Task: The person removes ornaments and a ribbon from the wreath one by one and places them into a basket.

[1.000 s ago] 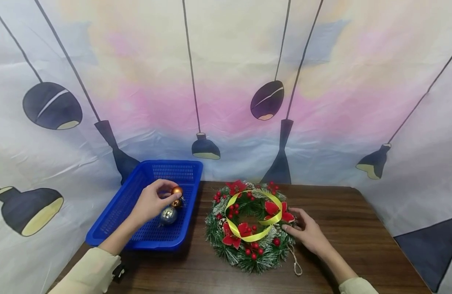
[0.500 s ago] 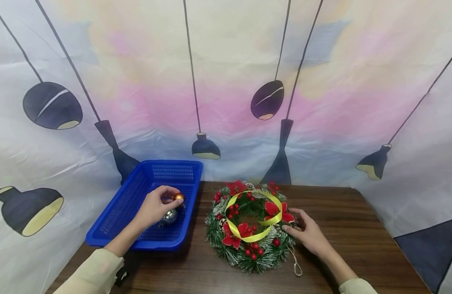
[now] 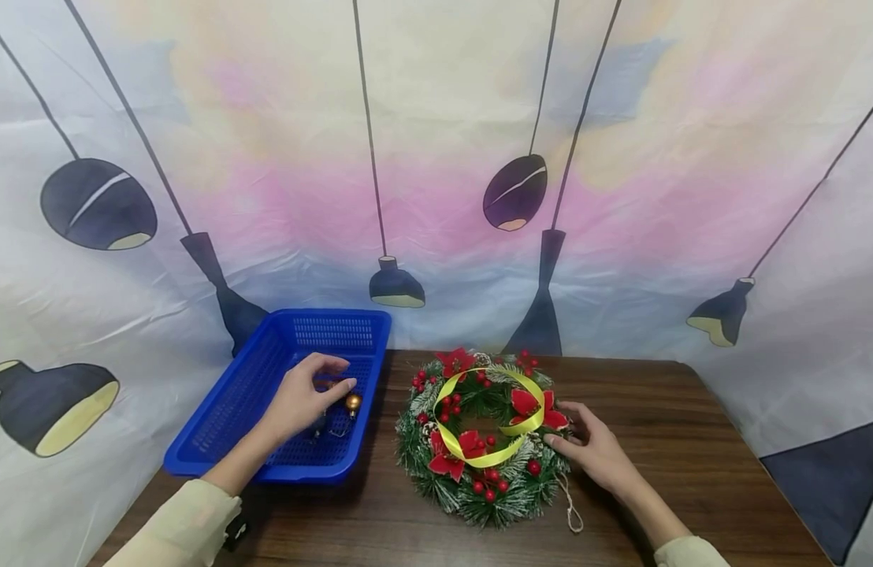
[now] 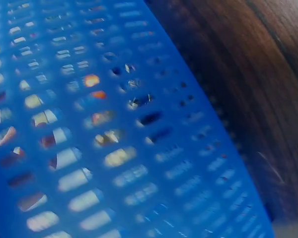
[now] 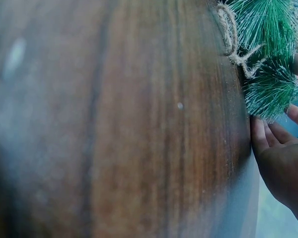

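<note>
Parted now from the pinch of half a second ago, the left hand's (image 3: pixel 299 400) thumb and forefinger are gripping nothing visible, while a gold ball (image 3: pixel 353 403) is showing just beyond the thumb inside the blue basket (image 3: pixel 295 474). That hand is hiding whatever is lying beneath; the left-wrist view is blurring. Fingers bent, the right hand (image 3: pixel 598 453) is holding the rim of the unmoved wreath (image 3: pixel 503 508) on the table (image 3: pixel 649 425); the right-wrist view is cropping it.

Soft, even light around me; faint sheen on backdrop (image 3: pixel 302 264) beyond left fingers (image 3: pixel 330 363). Shadow behind right fingers (image 3: pixel 577 411), under forearm (image 3: pixel 652 508). Left wrist view: basket (image 4: pixel 139 148) smeared. Right wrist view: tabletop (image 5: pixel 139 124) hazy, pine needles (image 5: pixel 273 94) by the fingers crisper.
</note>
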Demonstrator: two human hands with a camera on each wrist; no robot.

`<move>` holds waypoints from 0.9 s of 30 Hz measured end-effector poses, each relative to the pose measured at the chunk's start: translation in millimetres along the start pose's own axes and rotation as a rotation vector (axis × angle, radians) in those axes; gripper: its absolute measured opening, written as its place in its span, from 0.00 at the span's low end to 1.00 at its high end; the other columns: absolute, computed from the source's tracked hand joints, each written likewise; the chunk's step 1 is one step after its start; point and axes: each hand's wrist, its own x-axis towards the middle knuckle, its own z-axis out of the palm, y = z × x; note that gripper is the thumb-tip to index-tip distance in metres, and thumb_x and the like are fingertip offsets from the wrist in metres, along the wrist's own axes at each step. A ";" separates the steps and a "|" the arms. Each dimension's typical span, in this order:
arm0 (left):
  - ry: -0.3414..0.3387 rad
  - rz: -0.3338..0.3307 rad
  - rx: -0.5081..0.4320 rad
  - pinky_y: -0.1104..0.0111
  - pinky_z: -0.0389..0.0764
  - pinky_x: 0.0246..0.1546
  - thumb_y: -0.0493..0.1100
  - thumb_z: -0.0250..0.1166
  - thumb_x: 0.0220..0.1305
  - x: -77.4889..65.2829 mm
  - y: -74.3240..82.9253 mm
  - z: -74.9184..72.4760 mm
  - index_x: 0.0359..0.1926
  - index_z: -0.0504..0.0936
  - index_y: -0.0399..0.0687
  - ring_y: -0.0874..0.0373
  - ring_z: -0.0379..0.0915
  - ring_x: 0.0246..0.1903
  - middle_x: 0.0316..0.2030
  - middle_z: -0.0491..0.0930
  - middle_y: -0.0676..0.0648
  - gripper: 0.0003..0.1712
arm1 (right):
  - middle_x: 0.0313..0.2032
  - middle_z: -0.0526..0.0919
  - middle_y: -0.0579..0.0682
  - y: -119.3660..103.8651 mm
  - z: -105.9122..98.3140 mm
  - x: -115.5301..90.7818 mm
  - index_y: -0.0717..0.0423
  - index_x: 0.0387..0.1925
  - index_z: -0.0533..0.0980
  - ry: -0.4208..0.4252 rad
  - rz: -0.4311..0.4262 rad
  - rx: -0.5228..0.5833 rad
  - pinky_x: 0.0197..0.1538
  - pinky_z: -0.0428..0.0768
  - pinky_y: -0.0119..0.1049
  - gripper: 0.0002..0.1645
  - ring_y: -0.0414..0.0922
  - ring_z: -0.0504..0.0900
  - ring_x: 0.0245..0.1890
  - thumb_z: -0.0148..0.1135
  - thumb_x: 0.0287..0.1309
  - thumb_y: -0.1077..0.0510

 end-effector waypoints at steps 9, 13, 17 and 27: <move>-0.036 0.130 0.007 0.47 0.85 0.52 0.50 0.76 0.69 1.7 34.8 13.5 0.56 0.85 0.46 0.46 0.83 0.53 0.52 0.84 0.48 0.21 | 0.65 0.77 0.64 -0.3 -0.1 -0.1 0.57 0.75 0.67 0.005 -0.017 0.000 0.67 0.77 0.59 0.42 0.63 0.77 0.66 0.73 0.68 0.45; -0.065 0.166 0.001 0.50 0.84 0.55 0.49 0.76 0.68 -0.9 54.3 18.9 0.55 0.86 0.51 0.49 0.82 0.53 0.52 0.84 0.48 0.18 | 0.65 0.77 0.64 -0.9 0.1 -0.8 0.57 0.75 0.67 0.008 -0.017 -0.007 0.66 0.77 0.59 0.42 0.63 0.77 0.65 0.73 0.68 0.45; -0.110 0.192 -0.014 0.55 0.85 0.54 0.48 0.77 0.67 -4.9 72.6 24.3 0.55 0.85 0.54 0.55 0.81 0.51 0.51 0.83 0.52 0.18 | 0.65 0.77 0.64 -0.6 0.7 -0.7 0.56 0.75 0.67 0.010 -0.018 -0.001 0.66 0.77 0.59 0.42 0.63 0.77 0.65 0.73 0.68 0.46; -0.207 0.255 -0.084 0.56 0.85 0.55 0.51 0.75 0.69 -11.1 105.4 47.5 0.56 0.85 0.57 0.57 0.82 0.52 0.52 0.82 0.58 0.18 | 0.66 0.76 0.65 -0.2 0.2 -0.8 0.56 0.75 0.67 0.008 -0.021 -0.002 0.66 0.77 0.59 0.42 0.63 0.76 0.66 0.72 0.69 0.45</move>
